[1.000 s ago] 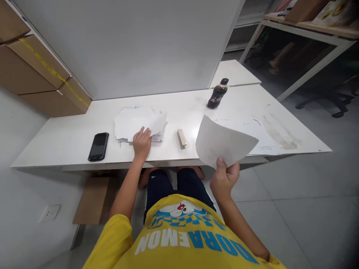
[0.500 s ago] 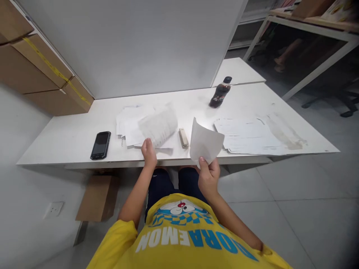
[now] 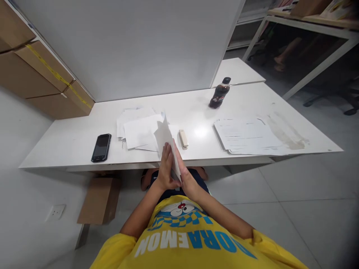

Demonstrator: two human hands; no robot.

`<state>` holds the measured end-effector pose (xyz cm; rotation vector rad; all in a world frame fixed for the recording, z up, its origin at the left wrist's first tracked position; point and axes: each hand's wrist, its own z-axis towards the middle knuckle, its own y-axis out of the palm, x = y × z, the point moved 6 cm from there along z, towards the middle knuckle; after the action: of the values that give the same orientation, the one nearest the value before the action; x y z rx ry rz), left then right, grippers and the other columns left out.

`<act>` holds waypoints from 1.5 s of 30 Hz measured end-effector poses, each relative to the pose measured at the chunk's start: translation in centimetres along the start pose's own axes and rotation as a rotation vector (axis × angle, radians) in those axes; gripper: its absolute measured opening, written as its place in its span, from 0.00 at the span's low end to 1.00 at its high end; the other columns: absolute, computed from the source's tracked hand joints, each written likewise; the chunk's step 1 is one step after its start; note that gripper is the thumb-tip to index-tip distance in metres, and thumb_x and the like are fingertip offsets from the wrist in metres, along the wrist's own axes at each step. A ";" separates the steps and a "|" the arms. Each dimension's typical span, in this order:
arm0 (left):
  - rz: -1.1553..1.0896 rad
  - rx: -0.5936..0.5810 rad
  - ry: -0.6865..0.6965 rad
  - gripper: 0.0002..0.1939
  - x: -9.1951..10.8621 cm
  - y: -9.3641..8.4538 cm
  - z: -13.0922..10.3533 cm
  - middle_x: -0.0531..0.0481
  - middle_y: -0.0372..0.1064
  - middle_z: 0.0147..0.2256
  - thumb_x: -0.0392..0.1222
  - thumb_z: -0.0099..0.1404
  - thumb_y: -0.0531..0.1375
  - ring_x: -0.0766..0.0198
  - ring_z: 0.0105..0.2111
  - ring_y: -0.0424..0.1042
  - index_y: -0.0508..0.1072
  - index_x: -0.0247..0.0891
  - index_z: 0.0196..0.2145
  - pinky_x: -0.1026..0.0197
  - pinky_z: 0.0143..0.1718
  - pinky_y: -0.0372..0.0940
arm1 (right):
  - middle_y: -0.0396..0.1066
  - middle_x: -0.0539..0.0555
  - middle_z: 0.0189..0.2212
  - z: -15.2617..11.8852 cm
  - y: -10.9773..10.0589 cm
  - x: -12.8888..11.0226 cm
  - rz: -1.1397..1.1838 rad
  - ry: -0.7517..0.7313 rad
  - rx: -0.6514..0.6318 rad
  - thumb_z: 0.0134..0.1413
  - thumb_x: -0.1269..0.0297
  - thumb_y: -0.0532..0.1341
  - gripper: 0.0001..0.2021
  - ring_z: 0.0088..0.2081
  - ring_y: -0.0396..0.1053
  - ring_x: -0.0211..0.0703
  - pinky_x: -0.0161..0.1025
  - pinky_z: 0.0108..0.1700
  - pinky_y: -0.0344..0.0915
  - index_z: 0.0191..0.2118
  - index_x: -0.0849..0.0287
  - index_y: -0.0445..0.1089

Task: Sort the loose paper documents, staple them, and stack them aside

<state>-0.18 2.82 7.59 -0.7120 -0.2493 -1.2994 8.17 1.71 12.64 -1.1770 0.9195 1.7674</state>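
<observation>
Several paper sheets (image 3: 163,132) stand upright on edge, pressed between my two palms above the table's front edge. My left hand (image 3: 166,170) lies along their left face, its fingers straight and close together. On the other side my right hand (image 3: 187,180) presses flat against them, partly hidden by the paper. Just right of the sheets a cream stapler (image 3: 183,139) lies on the table. A loose pile of papers (image 3: 141,131) spreads out behind and left of my left hand. Farther right lies a thicker paper stack (image 3: 248,135) with printed lines.
A black phone (image 3: 101,147) lies at the left of the white table (image 3: 67,138). A cola bottle (image 3: 220,95) stands at the back right. Cardboard boxes (image 3: 53,80) sit at the far left, and another box (image 3: 98,200) is under the table.
My hands have come together from apart. The sheets each held separately are now pressed together between my palms, upright. Stapler, phone and bottle stay put.
</observation>
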 end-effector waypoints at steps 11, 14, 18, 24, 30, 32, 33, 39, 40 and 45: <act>-0.812 0.872 -0.809 0.22 0.4 -4.0 3.1 0.45 0.70 0.55 0.52 0.67 0.57 0.54 0.59 0.66 0.70 0.42 0.56 0.51 0.59 0.63 | 0.53 0.52 0.67 0.6 -4.8 2.0 0.072 0.059 0.510 0.55 0.50 0.63 0.36 0.67 0.52 0.49 0.53 0.67 0.52 0.67 0.45 0.51; -1.029 0.751 -0.960 0.19 -1.1 -3.2 3.3 0.43 0.71 0.54 0.51 0.67 0.57 0.53 0.59 0.65 0.74 0.38 0.51 0.50 0.60 0.62 | 0.70 0.57 0.55 1.4 -5.9 3.9 0.239 0.177 0.480 0.50 0.50 0.67 0.33 0.55 0.69 0.52 0.51 0.56 0.67 0.61 0.52 0.61; -0.993 0.800 -0.910 0.13 -5.4 -4.1 1.3 0.46 0.74 0.50 0.44 0.63 0.62 0.58 0.56 0.68 0.74 0.39 0.45 0.52 0.61 0.61 | 0.77 0.54 0.34 1.5 -8.9 5.2 0.086 0.155 0.595 0.45 0.50 0.68 0.17 0.39 0.74 0.51 0.47 0.44 0.71 0.36 0.58 0.75; -0.513 0.728 -0.686 0.30 -10.6 -6.7 -0.1 0.50 0.70 0.48 0.46 0.46 0.74 0.61 0.53 0.70 0.69 0.45 0.46 0.57 0.58 0.61 | 0.75 0.52 0.33 1.7 -11.1 5.2 -0.212 -0.018 0.601 0.55 0.52 0.62 0.13 0.38 0.72 0.48 0.45 0.43 0.68 0.36 0.55 0.75; -0.189 0.435 -0.736 0.38 -11.6 -5.8 -0.3 0.40 0.68 0.53 0.53 0.47 0.72 0.54 0.57 0.65 0.66 0.37 0.52 0.53 0.61 0.57 | 0.72 0.55 0.44 0.7 -12.0 8.2 -0.229 0.000 0.634 0.51 0.54 0.64 0.19 0.46 0.69 0.48 0.46 0.50 0.66 0.47 0.55 0.68; -0.165 0.393 -0.743 0.37 -11.5 -5.6 -0.5 0.40 0.70 0.51 0.53 0.47 0.72 0.55 0.55 0.67 0.67 0.36 0.52 0.53 0.60 0.58 | 0.71 0.56 0.44 0.3 -12.7 8.9 -0.214 0.049 0.638 0.50 0.54 0.64 0.21 0.47 0.69 0.48 0.46 0.52 0.65 0.48 0.55 0.66; -0.169 0.382 -0.745 0.36 -11.5 -5.5 -0.6 0.41 0.71 0.49 0.53 0.48 0.71 0.55 0.53 0.69 0.67 0.35 0.51 0.53 0.58 0.60 | 0.71 0.56 0.45 0.1 -13.0 9.0 -0.203 0.063 0.627 0.51 0.54 0.64 0.20 0.48 0.68 0.48 0.46 0.52 0.64 0.48 0.55 0.65; -0.173 0.390 -0.756 0.20 -11.0 -5.4 -0.9 0.46 0.74 0.37 0.53 0.50 0.70 0.55 0.45 0.74 0.72 0.37 0.35 0.51 0.52 0.66 | 0.71 0.53 0.37 -0.4 -13.1 5.5 -0.178 -0.084 0.619 0.57 0.56 0.60 0.10 0.43 0.70 0.46 0.46 0.50 0.65 0.41 0.53 0.64; -0.180 0.358 -0.740 0.18 -10.8 -5.4 -0.7 0.47 0.74 0.35 0.53 0.50 0.70 0.55 0.45 0.74 0.72 0.38 0.32 0.51 0.53 0.66 | 0.71 0.53 0.37 -0.4 -13.0 5.2 -0.187 -0.107 0.612 0.58 0.56 0.60 0.10 0.43 0.70 0.46 0.46 0.50 0.65 0.41 0.53 0.63; -0.211 0.095 -0.878 0.20 -10.0 -5.0 -0.3 0.44 0.76 0.35 0.56 0.51 0.69 0.52 0.43 0.76 0.74 0.37 0.33 0.51 0.48 0.68 | 0.69 0.55 0.42 -0.8 -13.8 7.6 -0.220 0.001 0.596 0.54 0.53 0.62 0.17 0.46 0.68 0.47 0.47 0.51 0.64 0.46 0.54 0.62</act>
<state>-7.69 10.07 3.58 -1.1674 -1.1100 -1.0894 19.00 8.41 3.35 -0.8466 1.1627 1.1951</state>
